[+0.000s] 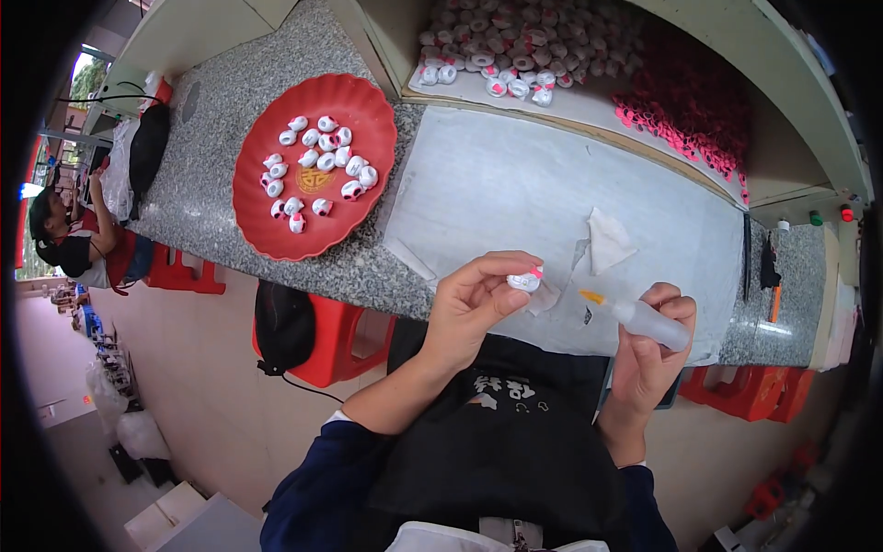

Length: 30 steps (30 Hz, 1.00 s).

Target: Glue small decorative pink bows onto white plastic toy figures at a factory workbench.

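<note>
Between the thumb and fingers of my left hand [474, 308] is a small white figurine head [524, 280] with a pink bit on top. My right hand [655, 354] is wrapped round a translucent squeeze bottle [651, 324]. Its orange-yellow nozzle [592, 296] points left toward the figurine head, with a gap between them. Both hands are over the near edge of a pale sheet [478, 184] on the table. A crumpled white cloth [609, 241] lies on the sheet beyond the bottle.
At the left, a red scalloped tray [258, 198] holds several similar white and pink pieces. The shelf behind carries a heap of white pieces [543, 46] and a pile of pink parts [681, 120]. Red stools [326, 345] stand under the counter [368, 276]. Another person [78, 230] is far left.
</note>
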{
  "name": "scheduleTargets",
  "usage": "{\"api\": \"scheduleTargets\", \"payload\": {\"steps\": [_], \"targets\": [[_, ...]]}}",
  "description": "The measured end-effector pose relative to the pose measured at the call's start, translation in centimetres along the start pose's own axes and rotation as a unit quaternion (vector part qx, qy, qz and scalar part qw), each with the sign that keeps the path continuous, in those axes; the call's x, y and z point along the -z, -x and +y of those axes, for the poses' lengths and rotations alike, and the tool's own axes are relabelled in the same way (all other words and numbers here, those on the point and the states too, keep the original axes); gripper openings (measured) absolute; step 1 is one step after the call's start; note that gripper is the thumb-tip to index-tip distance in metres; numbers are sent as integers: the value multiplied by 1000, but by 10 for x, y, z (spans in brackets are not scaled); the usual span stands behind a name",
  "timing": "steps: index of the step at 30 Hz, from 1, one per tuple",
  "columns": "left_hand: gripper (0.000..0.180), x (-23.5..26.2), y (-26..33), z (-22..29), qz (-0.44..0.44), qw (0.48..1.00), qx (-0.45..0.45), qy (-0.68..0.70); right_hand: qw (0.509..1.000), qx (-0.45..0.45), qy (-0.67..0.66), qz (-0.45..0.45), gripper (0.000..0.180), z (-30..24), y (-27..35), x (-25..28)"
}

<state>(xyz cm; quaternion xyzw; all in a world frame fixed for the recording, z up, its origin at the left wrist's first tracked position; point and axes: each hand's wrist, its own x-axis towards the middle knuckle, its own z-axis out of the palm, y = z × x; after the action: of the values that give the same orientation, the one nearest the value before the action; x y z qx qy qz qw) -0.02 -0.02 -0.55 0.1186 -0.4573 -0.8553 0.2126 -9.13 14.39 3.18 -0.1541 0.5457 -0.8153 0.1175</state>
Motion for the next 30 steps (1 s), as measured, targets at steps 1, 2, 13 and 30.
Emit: {"api": "scheduleTargets", "payload": {"steps": [1, 2, 13, 30], "targets": [[32, 1, 2, -1, 2, 1000, -10, -5, 999, 32, -7, 25, 32, 1, 1, -3], [32, 0, 3, 0, 4, 1000, -8, -1, 999, 30, -3, 25, 32, 1, 3, -4], [34, -4, 3, 5, 4, 999, 17, 47, 940, 232, 208, -139, 43, 1, 12, -1], [34, -3, 2, 3, 11, 999, 18, 43, 934, 214, 242, -151, 39, -1, 14, 1]]}}
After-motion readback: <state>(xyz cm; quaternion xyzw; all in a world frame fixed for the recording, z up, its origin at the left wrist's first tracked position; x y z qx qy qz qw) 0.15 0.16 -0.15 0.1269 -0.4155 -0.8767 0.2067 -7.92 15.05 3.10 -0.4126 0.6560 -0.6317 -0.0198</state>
